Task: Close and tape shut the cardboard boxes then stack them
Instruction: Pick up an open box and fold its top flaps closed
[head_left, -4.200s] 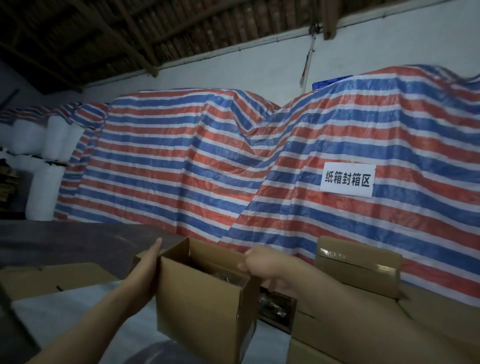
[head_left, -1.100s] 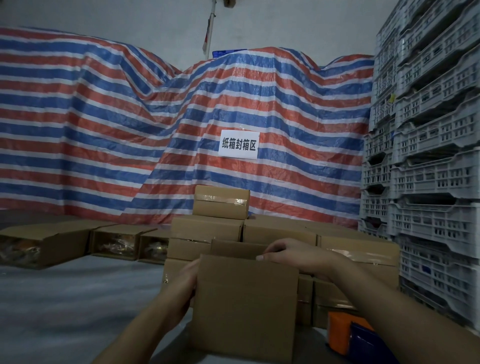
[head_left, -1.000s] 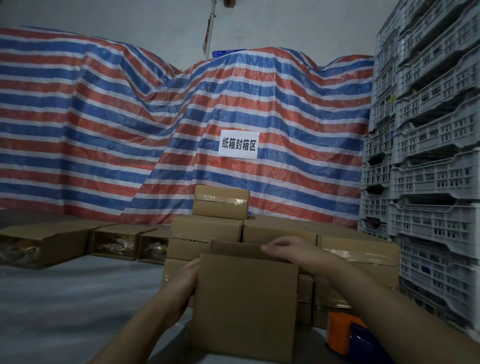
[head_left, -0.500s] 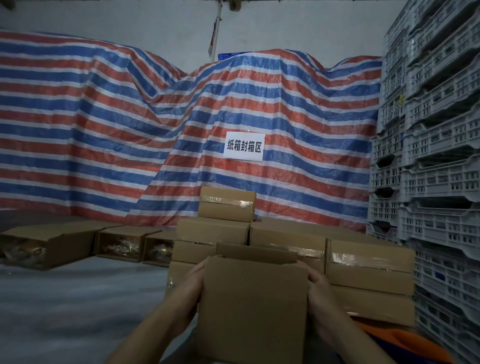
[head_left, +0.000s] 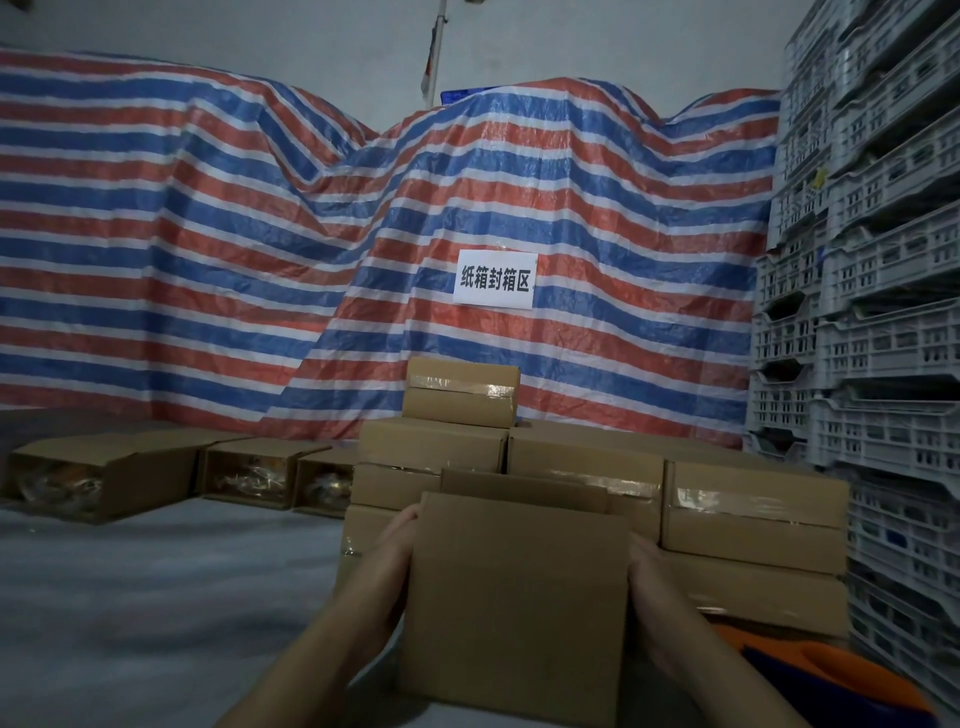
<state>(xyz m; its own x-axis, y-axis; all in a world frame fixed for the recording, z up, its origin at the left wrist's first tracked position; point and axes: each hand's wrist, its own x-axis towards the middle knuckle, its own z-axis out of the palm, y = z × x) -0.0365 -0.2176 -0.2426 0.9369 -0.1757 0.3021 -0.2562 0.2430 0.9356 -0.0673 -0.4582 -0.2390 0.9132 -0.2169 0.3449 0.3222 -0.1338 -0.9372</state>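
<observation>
The open-topped box (head_left: 517, 608) stands upright on the surface (head_left: 156, 597) directly between the hands, left hand (head_left: 396, 551) pressing its 9 o'clock wall, right hand (head_left: 649, 577) its 3 o'clock wall, equally near, flaps unfolded at 12 o'clock.

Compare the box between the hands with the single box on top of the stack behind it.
The held box has no tape showing and a flap standing up behind its front panel; the top box is closed with clear tape across it. The held box sits between the left hand and right hand; the top box rests untouched. Both are plain brown cardboard.
</observation>
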